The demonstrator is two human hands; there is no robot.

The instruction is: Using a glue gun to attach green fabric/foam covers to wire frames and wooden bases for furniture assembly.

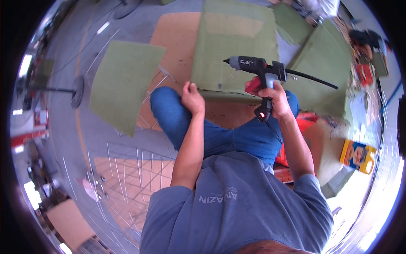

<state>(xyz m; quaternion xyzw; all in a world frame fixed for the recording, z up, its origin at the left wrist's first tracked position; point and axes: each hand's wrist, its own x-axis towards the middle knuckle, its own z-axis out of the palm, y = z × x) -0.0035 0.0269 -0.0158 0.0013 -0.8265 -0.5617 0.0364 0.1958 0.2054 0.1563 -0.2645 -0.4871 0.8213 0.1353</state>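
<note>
Head view: grips the glue gun by its handle with the right hand, fingers wrapped around and close to the red trigger, probably so as to be able to press it at once. Points the nozzle to the left, away from the body, perhaps because of the heat. Holds the left hand curled nearly closed at the left knee, with nothing seen in it; likely rests it there to be out of the way. Has knees apart before a big green box, maybe for easy reach, and under it a brown board, seemingly as a clean base. On the left, a loose green sheet, with thin metal rods near its edges; on the right, a yellow jug. Toward the blurred rim, cannot tell well.
</note>
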